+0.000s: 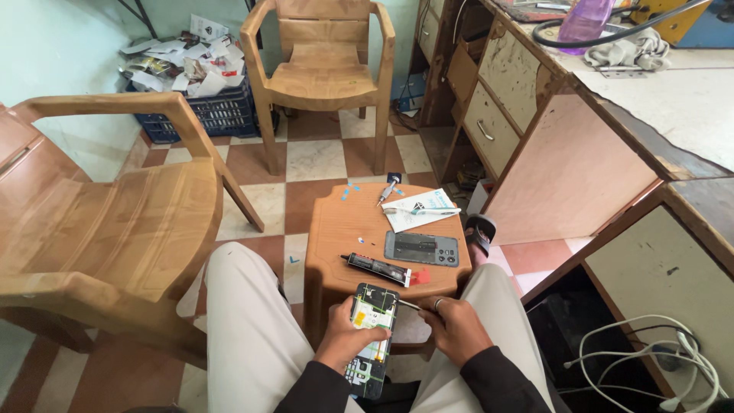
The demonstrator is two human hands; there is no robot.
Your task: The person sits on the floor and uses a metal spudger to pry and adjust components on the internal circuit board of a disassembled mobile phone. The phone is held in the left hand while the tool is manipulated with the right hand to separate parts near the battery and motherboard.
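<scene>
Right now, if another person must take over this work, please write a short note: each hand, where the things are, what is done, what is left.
Left hand: grips the opened smartphone by its left edge, over the lap.
Right hand: holds a thin metal tool with its tip at the phone's upper right edge.
On the small brown stool: the removed back cover, a black glue tube with red cap, a screwdriver, a white paper sheet.
Done: back cover is off, inner parts exposed.
Left: phone is still open; cover not refitted.
</scene>
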